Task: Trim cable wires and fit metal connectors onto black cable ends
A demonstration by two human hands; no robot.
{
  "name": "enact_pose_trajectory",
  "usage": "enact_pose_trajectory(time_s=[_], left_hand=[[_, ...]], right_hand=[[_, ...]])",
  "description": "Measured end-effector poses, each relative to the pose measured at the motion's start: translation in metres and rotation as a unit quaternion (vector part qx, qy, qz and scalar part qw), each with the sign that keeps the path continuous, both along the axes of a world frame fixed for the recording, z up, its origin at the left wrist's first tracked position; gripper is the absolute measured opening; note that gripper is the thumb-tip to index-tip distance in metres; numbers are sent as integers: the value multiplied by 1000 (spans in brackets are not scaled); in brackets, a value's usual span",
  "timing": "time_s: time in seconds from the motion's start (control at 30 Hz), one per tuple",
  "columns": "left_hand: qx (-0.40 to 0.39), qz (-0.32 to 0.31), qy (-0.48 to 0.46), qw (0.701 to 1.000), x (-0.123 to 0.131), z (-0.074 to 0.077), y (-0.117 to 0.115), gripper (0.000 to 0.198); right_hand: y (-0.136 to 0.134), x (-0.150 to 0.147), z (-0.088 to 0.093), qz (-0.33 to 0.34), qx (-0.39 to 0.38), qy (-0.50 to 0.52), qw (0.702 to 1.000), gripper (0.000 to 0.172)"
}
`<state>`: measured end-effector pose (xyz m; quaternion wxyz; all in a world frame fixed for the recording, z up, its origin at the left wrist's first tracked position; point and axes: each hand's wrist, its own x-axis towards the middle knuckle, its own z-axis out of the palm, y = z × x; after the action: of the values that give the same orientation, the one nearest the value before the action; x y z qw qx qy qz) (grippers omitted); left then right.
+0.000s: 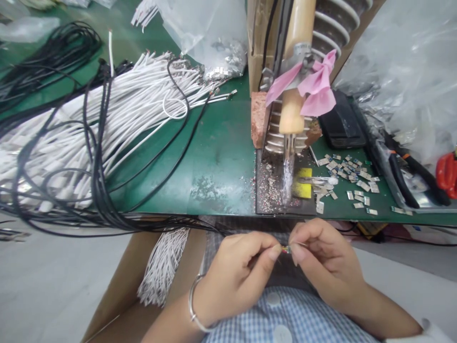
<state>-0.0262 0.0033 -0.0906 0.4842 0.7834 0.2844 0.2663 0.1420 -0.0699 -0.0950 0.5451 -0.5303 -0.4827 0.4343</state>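
Note:
In front of my lap, just below the table edge, both my hands work close together. Thumb and forefinger of my left hand (246, 269) pinch the end of a cable, mostly hidden by the fingers. Thin coloured wires (285, 249), red and yellow, show in the small gap between the two hands. My right hand (326, 267) is closed in a pinch on the other side of these wires, its thumb against the forefinger. Whether a small connector is also between its fingertips I cannot tell. Black cables (178, 222) run along the table edge towards my left hand.
A soldering iron (292, 109) with a pink ribbon rests in a coil stand, tip over a dark board (267, 190). Loose metal connectors (357, 174), pliers (410, 171) and a black phone (342, 121) lie right. White cables (135, 105) cover the left; a cardboard box (132, 267) stands below.

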Motion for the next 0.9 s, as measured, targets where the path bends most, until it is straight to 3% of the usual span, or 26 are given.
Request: enact_pose_trajectory(time_s=[0.3,0.53,0.73,0.9], left_hand=[[30,29,35,998,5,7,2,14],[-82,-20,-3,996,2,6,6,12],[-111,9,-16,994,8,3,3,17],[-239,25,-60,969,15,-1,2,23]], right_hand=[[2,-5,0,-24,3,-3,1000,12],[4,-3,1,-21,-7,12,1000,18],[3,-6,-3,-23,35,-17,999,19],[2,-12,-8,-44,97,-18,994,17]])
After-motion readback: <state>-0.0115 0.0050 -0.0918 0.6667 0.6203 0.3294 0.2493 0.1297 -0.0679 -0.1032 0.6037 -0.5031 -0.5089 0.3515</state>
